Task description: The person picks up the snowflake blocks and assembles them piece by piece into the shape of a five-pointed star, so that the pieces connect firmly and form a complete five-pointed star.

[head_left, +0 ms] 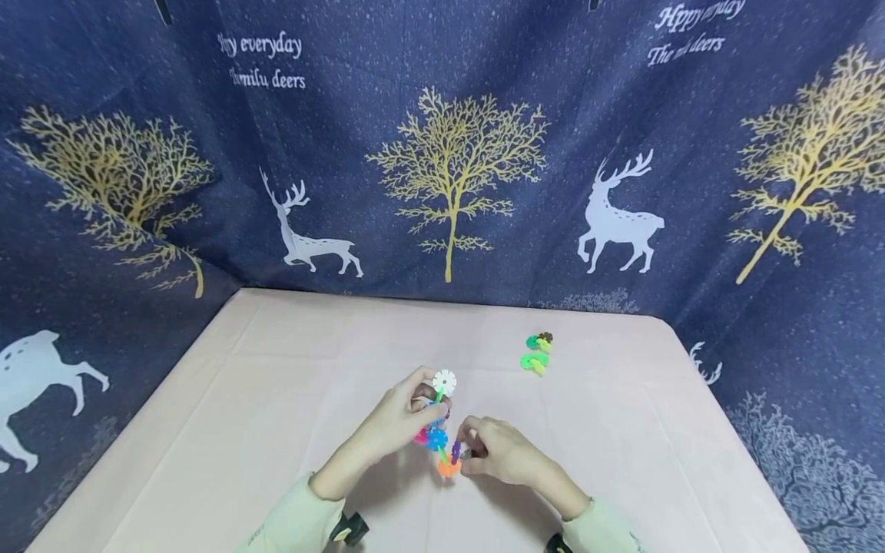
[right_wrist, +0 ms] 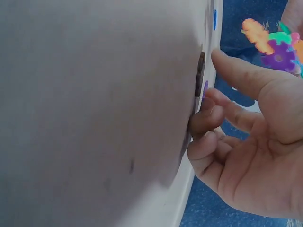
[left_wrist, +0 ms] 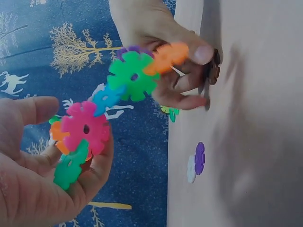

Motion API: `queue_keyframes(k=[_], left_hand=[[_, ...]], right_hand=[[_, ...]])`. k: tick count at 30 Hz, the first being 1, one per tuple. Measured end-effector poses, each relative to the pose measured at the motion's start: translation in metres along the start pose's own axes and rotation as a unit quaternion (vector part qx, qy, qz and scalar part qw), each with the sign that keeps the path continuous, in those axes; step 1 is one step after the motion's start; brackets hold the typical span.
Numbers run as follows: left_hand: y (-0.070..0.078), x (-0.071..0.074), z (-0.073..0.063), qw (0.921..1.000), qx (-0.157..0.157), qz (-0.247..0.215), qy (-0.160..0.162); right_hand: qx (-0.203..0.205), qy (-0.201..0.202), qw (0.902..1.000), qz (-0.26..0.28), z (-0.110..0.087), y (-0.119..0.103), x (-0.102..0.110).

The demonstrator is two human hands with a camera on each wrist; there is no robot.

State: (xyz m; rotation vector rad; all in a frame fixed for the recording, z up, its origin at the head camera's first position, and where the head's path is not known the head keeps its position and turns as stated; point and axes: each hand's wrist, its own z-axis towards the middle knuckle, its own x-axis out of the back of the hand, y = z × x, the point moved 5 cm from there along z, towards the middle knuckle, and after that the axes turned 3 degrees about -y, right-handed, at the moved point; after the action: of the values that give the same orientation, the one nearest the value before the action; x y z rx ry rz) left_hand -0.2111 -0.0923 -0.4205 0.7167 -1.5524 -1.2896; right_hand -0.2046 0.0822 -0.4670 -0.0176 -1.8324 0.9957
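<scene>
My left hand (head_left: pixel 396 418) grips a chain of joined toothed plastic discs, among them a pink disc (left_wrist: pixel 85 127), a blue disc (head_left: pixel 437 439), a green disc (left_wrist: pixel 133 75) and an orange disc (head_left: pixel 449 466) at the far end. My right hand (head_left: pixel 508 452) is just right of that end. Its thumb and fingers pinch a brown disc (right_wrist: pixel 200 75), seen edge-on low over the table; the brown disc (left_wrist: pixel 214 67) is partly covered by the thumb in the left wrist view. A white disc (head_left: pixel 445 382) shows above the left hand.
Farther back on the pink-covered table (head_left: pixel 332 338) lie several green, yellow and brown discs (head_left: pixel 535 362). In the left wrist view, a purple disc (left_wrist: pixel 200 158) and a white disc (left_wrist: pixel 191 169) lie close together on the table. A dark blue patterned curtain (head_left: pixel 332 153) surrounds the table's back and sides.
</scene>
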Motion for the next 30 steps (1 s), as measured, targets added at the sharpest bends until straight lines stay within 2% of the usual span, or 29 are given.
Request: queue_keyframes(k=[6,9,15,22,25,30], left_hand=[[0.003,0.004,0.003,0.9994,-0.008,0.013,0.032],[0.005,0.007,0.003,0.9987,-0.015,0.014,0.046],[0.008,0.009,0.004,0.9972,-0.031,0.025,0.063],[0.01,0.01,0.006,0.9965,-0.032,0.02,0.074],[0.01,0.01,0.006,0.9964,-0.027,0.014,0.079],[0.009,0.009,0.004,0.9962,-0.019,0.001,0.085]], right_hand=[[-0.002,-0.007,0.9992,-0.039,-0.001,-0.003,-0.001],[-0.003,-0.001,0.9995,-0.031,-0.002,-0.003,0.001],[-0.012,0.012,0.9987,0.049,-0.003,-0.002,0.009],[-0.009,0.043,0.9898,0.135,0.0,-0.006,0.029],[-0.017,0.054,0.9837,0.171,-0.001,-0.009,0.035],[-0.031,0.067,0.9677,0.241,-0.001,-0.011,0.039]])
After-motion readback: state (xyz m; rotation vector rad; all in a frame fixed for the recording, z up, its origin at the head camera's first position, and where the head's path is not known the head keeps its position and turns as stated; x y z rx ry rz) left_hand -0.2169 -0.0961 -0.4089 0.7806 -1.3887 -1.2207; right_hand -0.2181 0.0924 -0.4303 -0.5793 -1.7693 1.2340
